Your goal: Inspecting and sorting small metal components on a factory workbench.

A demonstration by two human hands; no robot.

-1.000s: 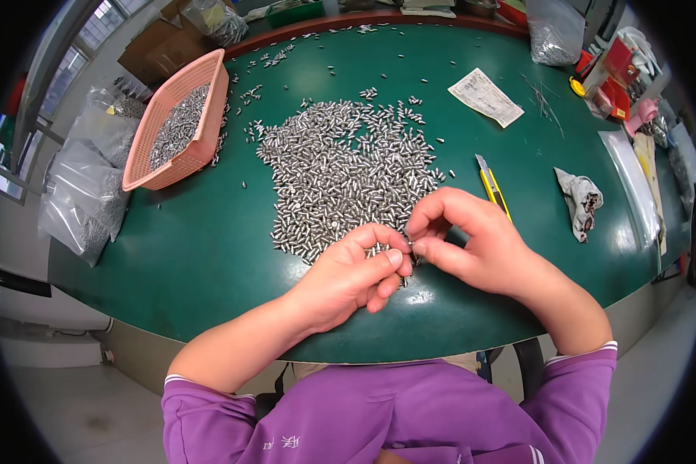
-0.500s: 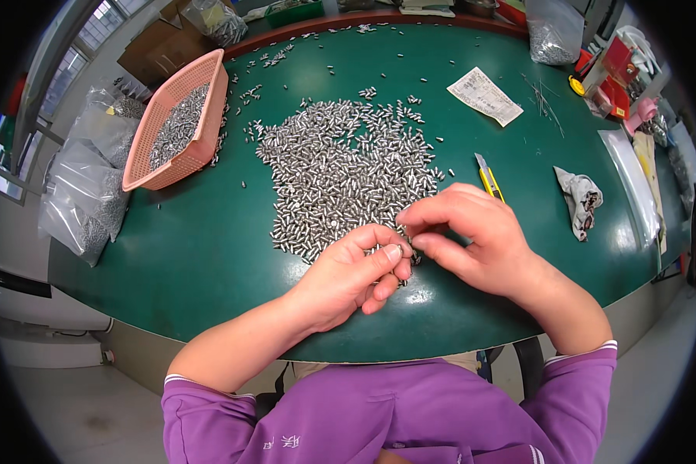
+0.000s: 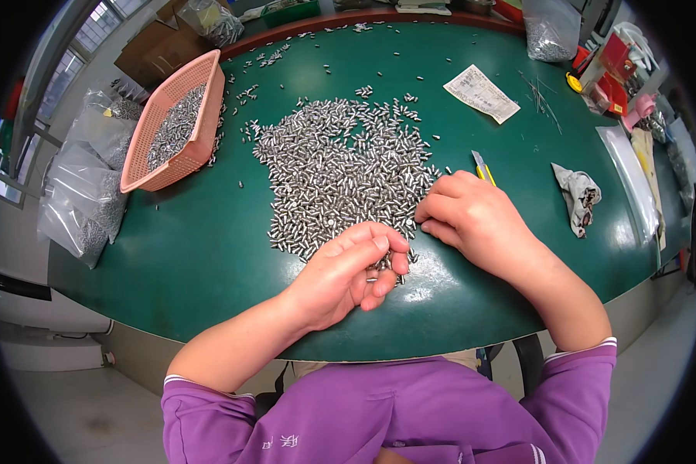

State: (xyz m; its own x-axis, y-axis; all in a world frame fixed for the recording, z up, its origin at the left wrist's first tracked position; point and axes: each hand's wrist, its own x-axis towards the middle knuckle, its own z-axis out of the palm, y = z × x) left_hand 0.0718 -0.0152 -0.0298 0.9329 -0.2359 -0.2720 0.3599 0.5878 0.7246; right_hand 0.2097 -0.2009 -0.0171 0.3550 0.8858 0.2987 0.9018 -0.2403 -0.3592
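A broad heap of small silvery metal pieces (image 3: 340,170), each short and pin-like, covers the middle of the green table. My left hand (image 3: 340,271) is curled palm-up over the heap's near edge, thumb bent in toward the fingers. Whatever lies inside its fingers is too small to make out. At the heap's right edge, my right hand (image 3: 475,220) is closed, thumb and fingertips together and pointing down at the pieces. Its fingertips hide what they may hold. Just beyond that hand lies a yellow utility knife (image 3: 483,168), partly covered by it.
A pink plastic basket (image 3: 138,166) of similar pieces stands at the left, beside clear bags (image 3: 81,205) of metal parts. On the right are a printed paper slip (image 3: 482,93), thin wires (image 3: 543,104), a stained crumpled cloth (image 3: 576,197) and a red box (image 3: 615,89).
My right hand has moved away from my left, to the right and down to the heap's edge, and its fingers have closed. My left hand has stayed nearly in place.
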